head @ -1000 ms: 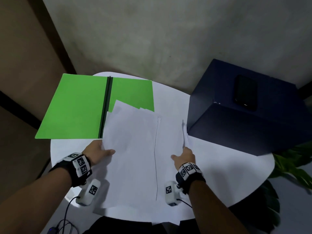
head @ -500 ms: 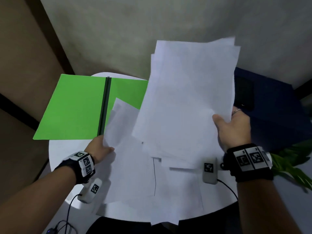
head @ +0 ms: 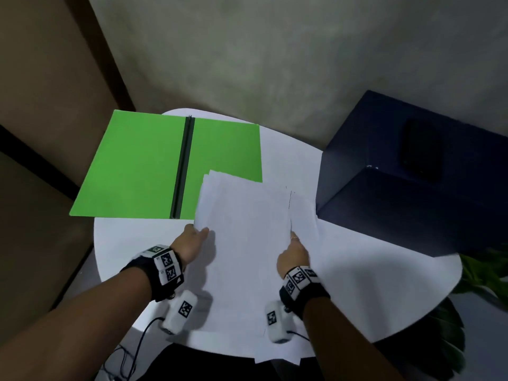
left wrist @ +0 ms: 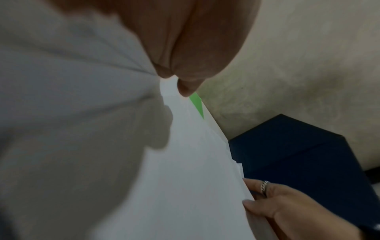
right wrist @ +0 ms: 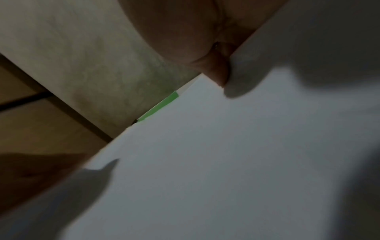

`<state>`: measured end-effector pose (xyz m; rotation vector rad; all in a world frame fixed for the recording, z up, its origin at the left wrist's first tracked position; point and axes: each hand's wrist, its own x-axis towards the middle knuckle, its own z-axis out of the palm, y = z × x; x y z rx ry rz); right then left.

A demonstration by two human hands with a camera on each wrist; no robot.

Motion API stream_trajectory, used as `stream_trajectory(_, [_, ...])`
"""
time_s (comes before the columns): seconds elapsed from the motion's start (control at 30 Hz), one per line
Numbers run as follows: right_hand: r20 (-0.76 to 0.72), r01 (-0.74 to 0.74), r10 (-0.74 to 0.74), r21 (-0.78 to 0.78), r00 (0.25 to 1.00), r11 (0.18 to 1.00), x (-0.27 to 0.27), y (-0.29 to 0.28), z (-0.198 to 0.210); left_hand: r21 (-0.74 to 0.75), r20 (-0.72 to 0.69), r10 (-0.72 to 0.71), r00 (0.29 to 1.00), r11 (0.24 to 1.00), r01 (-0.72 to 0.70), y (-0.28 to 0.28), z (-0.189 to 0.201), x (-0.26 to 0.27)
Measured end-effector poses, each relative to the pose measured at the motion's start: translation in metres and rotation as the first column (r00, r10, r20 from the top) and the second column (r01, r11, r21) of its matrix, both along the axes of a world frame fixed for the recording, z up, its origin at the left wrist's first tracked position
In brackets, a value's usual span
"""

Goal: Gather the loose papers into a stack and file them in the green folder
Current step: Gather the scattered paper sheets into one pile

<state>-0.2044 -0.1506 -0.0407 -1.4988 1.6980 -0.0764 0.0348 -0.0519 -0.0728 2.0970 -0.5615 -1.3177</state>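
A pile of white papers [head: 247, 243] lies in the middle of the round white table [head: 371, 270], its far corner overlapping the open green folder [head: 137, 166]. My left hand [head: 196, 235] pinches the pile's left edge, thumb on top. My right hand [head: 292, 248] grips the right edge; in the left wrist view the right hand [left wrist: 277, 211], wearing a ring, curls round the papers [left wrist: 195, 178]. A few sheets [head: 303, 213] stick out past the pile on the right, and others [head: 277, 350] hang over the near table edge. In the right wrist view my thumb [right wrist: 218, 73] sits on the papers [right wrist: 205, 162].
A dark blue box [head: 412, 202] stands at the right, close to the papers, with a black phone [head: 420, 152] on top. Green plant leaves [head: 483, 270] show past the table's right edge. The folder's left half overhangs the table. A wall rises right behind the table.
My right hand has brought the raised bundle of sheets down onto the sheets on the table. Both hands now hold the pile by its sides.
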Motion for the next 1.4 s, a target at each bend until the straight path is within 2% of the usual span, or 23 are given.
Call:
stream_trajectory(0.07, [-0.014, 0.012, -0.012, 0.037, 1.0, 0.999, 0.0, 0.008, -0.001, -0.008, 0.083, -0.061, 0.995, 0.998, 0.062, 0.0, -0.006, 0.004])
stream_trajectory(0.17, [-0.101, -0.024, 0.023, -0.007, 0.995, 1.0, -0.007, 0.009, -0.002, 0.014, 0.129, -0.027, 0.991, 1.0, 0.025, 0.002, 0.003, 0.007])
stream_trajectory(0.23, [-0.092, -0.099, 0.099, -0.002, 0.991, 0.995, -0.009, 0.013, -0.005, 0.064, 0.228, -0.129, 0.965, 0.991, 0.117, -0.002, 0.011, 0.003])
stream_trajectory(0.3, [-0.168, -0.087, 0.077, -0.051, 0.983, 0.995, -0.011, 0.013, -0.006, 0.062, 0.312, -0.182, 0.932, 0.983, 0.172, -0.006, 0.013, 0.002])
stream_trajectory(0.4, [-0.37, 0.068, -0.093, -0.081, 0.924, 0.994, -0.02, 0.01, -0.005, -0.07, 0.28, -0.116, 0.953, 0.988, 0.141, -0.001, 0.018, 0.018])
stream_trajectory(0.47, [-0.415, 0.024, -0.046, -0.058, 0.909, 0.998, -0.019, 0.014, -0.004, -0.107, 0.272, -0.117, 0.955, 0.983, 0.151, 0.007, 0.017, 0.037])
stream_trajectory(0.57, [-0.299, -0.001, -0.017, -0.062, 0.954, 0.998, -0.008, 0.015, -0.013, -0.088, 0.283, -0.144, 0.948, 0.981, 0.175, 0.017, 0.013, 0.056])
stream_trajectory(0.7, [-0.102, 0.161, -0.162, -0.017, 0.981, 0.987, -0.008, 0.005, -0.01, -0.122, 0.264, -0.124, 0.957, 0.979, 0.161, 0.021, 0.018, 0.06])
stream_trajectory(0.8, [-0.137, 0.179, -0.182, -0.031, 0.974, 0.983, -0.016, 0.002, -0.006, -0.121, 0.28, -0.114, 0.953, 0.981, 0.152, 0.024, 0.021, 0.062])
stream_trajectory(0.87, [-0.24, 0.082, -0.094, -0.061, 0.966, 0.995, -0.013, 0.008, -0.004, -0.117, 0.278, -0.105, 0.955, 0.983, 0.142, 0.026, 0.018, 0.064])
stream_trajectory(0.93, [-0.263, 0.035, -0.058, -0.093, 0.963, 0.995, -0.003, 0.015, -0.005, -0.095, 0.282, -0.109, 0.953, 0.985, 0.141, 0.026, 0.014, 0.065])
stream_trajectory(1.07, [-0.058, 0.242, -0.239, 0.048, 0.969, 0.969, 0.009, 0.012, -0.01, -0.091, 0.275, -0.117, 0.954, 0.985, 0.147, 0.028, -0.006, 0.066])
stream_trajectory(1.1, [-0.035, 0.261, -0.259, 0.083, 0.965, 0.962, 0.008, 0.011, -0.01, -0.094, 0.277, -0.113, 0.954, 0.985, 0.144, 0.029, -0.014, 0.068])
stream_trajectory(1.23, [0.006, 0.227, -0.229, 0.127, 0.973, 0.966, 0.0, 0.008, -0.002, -0.08, 0.299, -0.127, 0.946, 0.984, 0.157, 0.029, 0.002, 0.061])
stream_trajectory(1.3, [-0.022, 0.218, -0.217, 0.041, 0.976, 0.975, -0.012, 0.003, 0.01, -0.081, 0.313, -0.142, 0.939, 0.981, 0.175, 0.03, 0.014, 0.066])
stream_trajectory(1.4, [-0.056, 0.136, -0.153, -0.233, 0.987, 0.963, -0.039, -0.015, 0.04, -0.087, 0.347, -0.138, 0.927, 0.98, 0.179, 0.04, 0.027, 0.093])
